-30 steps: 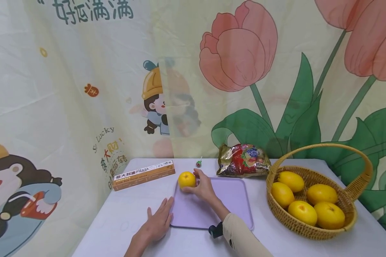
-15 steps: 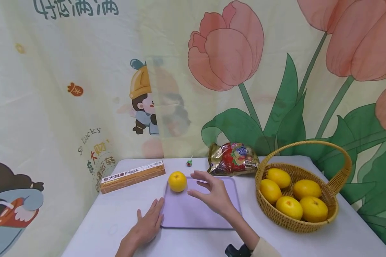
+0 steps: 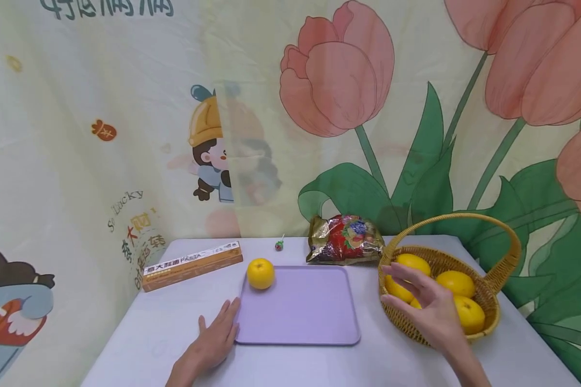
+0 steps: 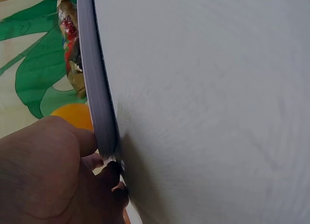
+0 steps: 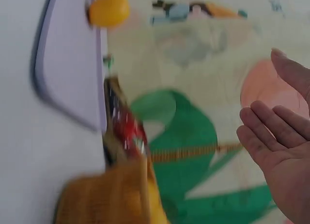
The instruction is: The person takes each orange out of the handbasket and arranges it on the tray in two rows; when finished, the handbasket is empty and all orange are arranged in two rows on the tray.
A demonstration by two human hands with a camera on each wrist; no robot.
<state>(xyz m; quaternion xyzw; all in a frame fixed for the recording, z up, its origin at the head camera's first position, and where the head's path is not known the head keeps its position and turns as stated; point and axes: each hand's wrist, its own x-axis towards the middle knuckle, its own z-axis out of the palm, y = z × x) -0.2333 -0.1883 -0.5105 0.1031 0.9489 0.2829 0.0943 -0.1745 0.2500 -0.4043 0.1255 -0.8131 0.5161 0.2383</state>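
Observation:
A single orange (image 3: 260,273) sits in the far left corner of the lilac tray (image 3: 302,309). My left hand (image 3: 216,336) lies with straight fingers against the tray's left edge. From the left wrist view, its fingers (image 4: 86,141) touch the tray's rim near the corner. Fingers spread and thumb apart, my right hand (image 3: 431,309) hovers in front of the wicker basket (image 3: 396,318), holding nothing. Several oranges (image 3: 455,284) lie in that basket, some partly hidden behind the hand. The right wrist view shows the same bare palm (image 5: 286,156).
A long pasta box (image 3: 192,266) lies at the back left. Near the back edge are a small green and red trinket (image 3: 279,245) and a shiny red and gold bag (image 3: 346,240). The basket's tall handle (image 3: 510,252) arches up at the right. A printed curtain hangs behind.
My right hand has let go of the orange on the tray and moved right to the basket. The left hand stays at the tray's edge. The head view has turned slightly right.

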